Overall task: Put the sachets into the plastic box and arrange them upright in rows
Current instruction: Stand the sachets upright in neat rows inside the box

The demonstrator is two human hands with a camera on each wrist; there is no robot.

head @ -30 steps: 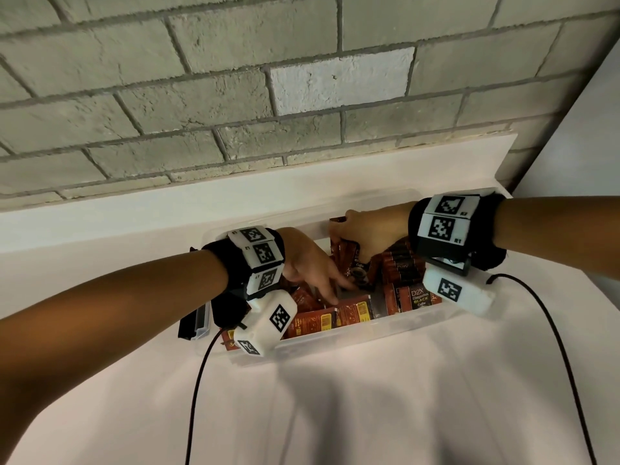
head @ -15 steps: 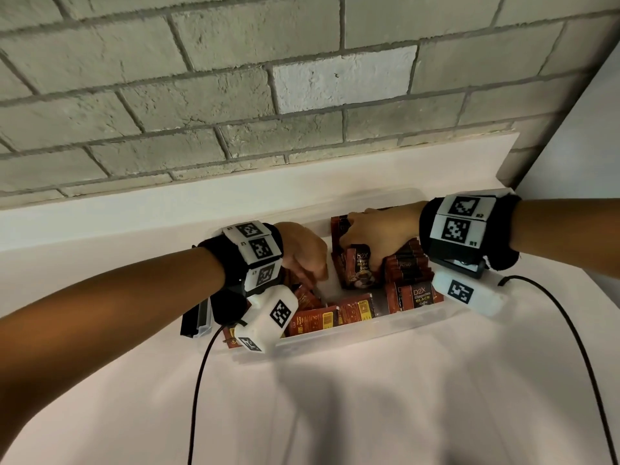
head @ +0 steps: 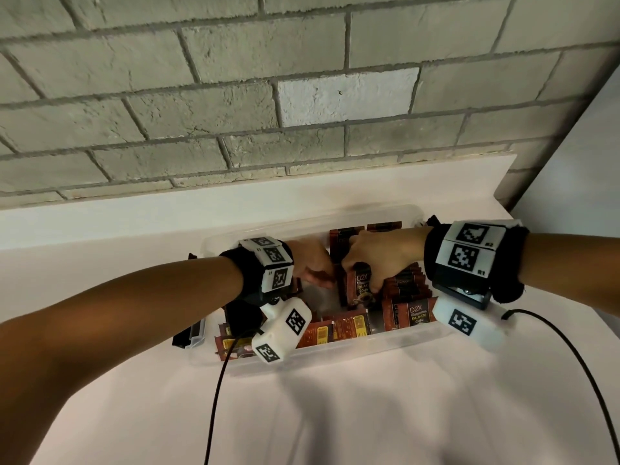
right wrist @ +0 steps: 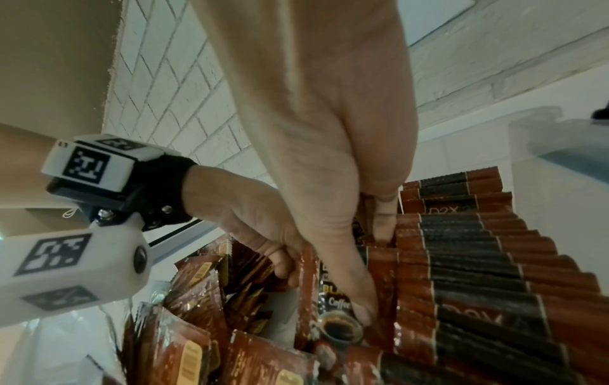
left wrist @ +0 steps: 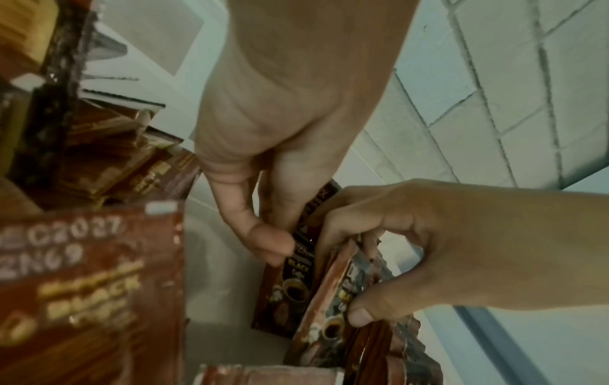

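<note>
A clear plastic box stands on the white table and holds brown coffee sachets. Rows of upright sachets fill its right part, also seen in the right wrist view. Loose sachets lie flat along the front and left. My right hand grips a small bunch of upright sachets at the left end of the rows, thumb in front and fingers behind. My left hand meets it from the left. It pinches the top edge of the front sachet of that bunch.
A black and grey clip juts from the box's left end. A grey brick wall rises just behind the white ledge. Two black cables trail from the wrist cameras over the white table in front of the box.
My left hand left the loose sachets at the box's front middle and moved back to the bunch. My right hand shifted slightly right, still holding the bunch upright.
</note>
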